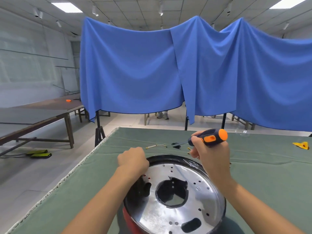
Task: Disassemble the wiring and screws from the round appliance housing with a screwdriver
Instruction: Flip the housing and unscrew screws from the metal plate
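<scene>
Blue drapes (135, 68) are hanging across the back of a tiled workroom, and a green-covered counter (261, 174) is carrying the job; the housing (173, 201) is sitting at its near edge, underside up, its shiny plate and wide central hole facing the camera. The left hand (132, 159) is curling over the housing's far-left rim, fingers bent down out of sight behind the knuckles — whether they are gripping the rim or something black inside it, I cannot tell. The right hand (210, 154) is wrapping its fingers round the screwdriver (208, 137), holding it lifted above the far rim with the shaft pointing left, away from the plate; so no screw is being turned just now.

Progress is looking well advanced, as a judgement: several holes in the plate are standing open; a short yellow wire (156, 146), a black part (176, 144) and what seem to be small screws (188, 148) are lying loose on the cloth beyond the housing. Still, at least one bright screw head (197, 188) is showing on the plate's right side, and black parts (141, 187) are remaining under the left wrist — those are probably what is left.
</scene>
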Demonstrator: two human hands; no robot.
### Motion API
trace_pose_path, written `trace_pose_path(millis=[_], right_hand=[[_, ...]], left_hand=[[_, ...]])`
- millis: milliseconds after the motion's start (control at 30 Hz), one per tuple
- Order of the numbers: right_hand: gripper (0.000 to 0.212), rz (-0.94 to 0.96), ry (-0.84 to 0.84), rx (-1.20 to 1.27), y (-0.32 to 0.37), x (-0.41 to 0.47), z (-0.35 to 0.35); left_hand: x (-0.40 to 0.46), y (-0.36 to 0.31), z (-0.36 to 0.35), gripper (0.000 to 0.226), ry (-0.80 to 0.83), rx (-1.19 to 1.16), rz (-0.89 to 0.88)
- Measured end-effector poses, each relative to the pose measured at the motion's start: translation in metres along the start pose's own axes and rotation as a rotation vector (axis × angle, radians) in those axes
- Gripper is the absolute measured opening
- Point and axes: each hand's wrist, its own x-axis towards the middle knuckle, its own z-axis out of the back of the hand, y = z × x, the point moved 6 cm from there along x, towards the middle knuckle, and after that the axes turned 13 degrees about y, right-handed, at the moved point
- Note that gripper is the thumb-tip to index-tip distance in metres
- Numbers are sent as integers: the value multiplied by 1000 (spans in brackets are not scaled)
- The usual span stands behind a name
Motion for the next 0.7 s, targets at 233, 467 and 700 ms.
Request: trace_pose_path(millis=[233, 467, 700], right_hand=[[31, 177, 4, -188, 35, 2, 3], [29, 237, -52, -253, 44, 12, -7], [26, 267, -18, -306, 45, 15, -17]], left_hand=[[12, -27, -23, 35, -9, -211, -348], [9, -22, -26, 39, -121, -280, -468], [7, -17, -27, 25, -123, -231, -473]])
